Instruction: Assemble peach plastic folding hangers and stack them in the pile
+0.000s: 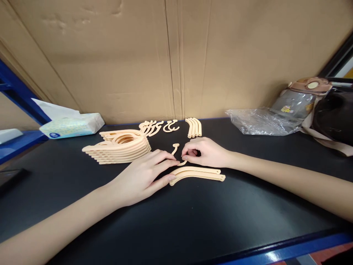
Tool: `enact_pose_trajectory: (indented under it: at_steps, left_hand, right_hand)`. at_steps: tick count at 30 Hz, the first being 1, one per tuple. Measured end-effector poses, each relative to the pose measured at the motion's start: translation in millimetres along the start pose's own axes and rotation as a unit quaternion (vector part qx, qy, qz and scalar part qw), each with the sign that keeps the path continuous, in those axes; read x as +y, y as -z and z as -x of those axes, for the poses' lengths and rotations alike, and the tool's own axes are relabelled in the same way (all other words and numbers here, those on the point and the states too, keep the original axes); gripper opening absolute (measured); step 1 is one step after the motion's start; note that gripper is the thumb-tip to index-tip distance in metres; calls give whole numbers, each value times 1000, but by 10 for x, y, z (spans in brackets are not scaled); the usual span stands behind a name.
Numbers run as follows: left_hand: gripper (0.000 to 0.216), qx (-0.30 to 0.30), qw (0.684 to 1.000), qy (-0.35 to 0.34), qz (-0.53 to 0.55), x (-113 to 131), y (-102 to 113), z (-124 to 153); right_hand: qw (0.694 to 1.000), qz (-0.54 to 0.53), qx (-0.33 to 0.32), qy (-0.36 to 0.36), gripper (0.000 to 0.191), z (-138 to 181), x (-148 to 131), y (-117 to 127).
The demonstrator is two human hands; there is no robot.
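A peach-coloured plastic hanger hook (175,146) lies on the black table, its curved end partly hidden by fingers. My right hand (205,152) is closed in a pinch on that curved end. My left hand (146,175) is stretched out flat, fingertips at the hook's left side. Its thumb rests on the left end of two curved hanger arms (197,172), which lie side by side just in front of the hands. Left of the hook stands a stack of folded hangers (118,150) in the same colour.
Several loose hooks (151,127) and several upright-lying hanger arms (194,127) lie at the back near the cardboard wall (116,66). A tissue pack (73,125) is at the back left. Clear plastic bag (261,121), water bottle (296,97) and dark bag (335,114) sit right.
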State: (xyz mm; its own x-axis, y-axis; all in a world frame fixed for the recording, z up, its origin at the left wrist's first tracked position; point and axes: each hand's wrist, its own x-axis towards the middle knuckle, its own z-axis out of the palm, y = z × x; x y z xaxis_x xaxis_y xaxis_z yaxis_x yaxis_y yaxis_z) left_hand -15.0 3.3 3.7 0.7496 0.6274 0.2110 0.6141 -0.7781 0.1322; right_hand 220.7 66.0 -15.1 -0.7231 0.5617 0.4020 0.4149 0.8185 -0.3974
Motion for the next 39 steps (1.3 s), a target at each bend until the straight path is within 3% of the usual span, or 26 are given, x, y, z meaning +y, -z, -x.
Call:
enact_pose_trajectory:
  at_steps: [17, 22, 23, 25, 28, 31, 34, 39]
  left_hand:
    - [34, 27, 997, -49, -52, 11, -9, 10]
    - [31, 104, 976, -90, -169, -4, 269, 25]
    - [29, 140, 971, -71, -180, -35, 380, 44]
    - [27, 221, 957, 32, -186, -150, 621, 107]
    - [36, 344, 887, 228, -207, -472, 919, 246]
    - [36, 339, 848, 336, -231, -888, 1024, 408]
    - [34, 254, 878, 354, -196, -1167, 982, 531]
    - [36, 241, 897, 347, -126, -1091, 959, 414]
  right_hand:
    - [1000, 2, -10, 5, 12, -5, -17, 4]
    - [1000, 10, -14, 3, 11, -10, -13, -3]
    - [1000, 11, -14, 3, 11, -11, -13, -5]
    - [1000, 12, -10, 2, 12, -11, -13, -10]
    - [1000, 12, -5, 1, 12, -8, -14, -15]
    - [1000, 11, -5, 4, 12, -5, -17, -14]
    - [1000, 9, -5, 8, 12, -1, -17, -12]
    - [1000, 8, -2, 11, 12, 0, -5, -18]
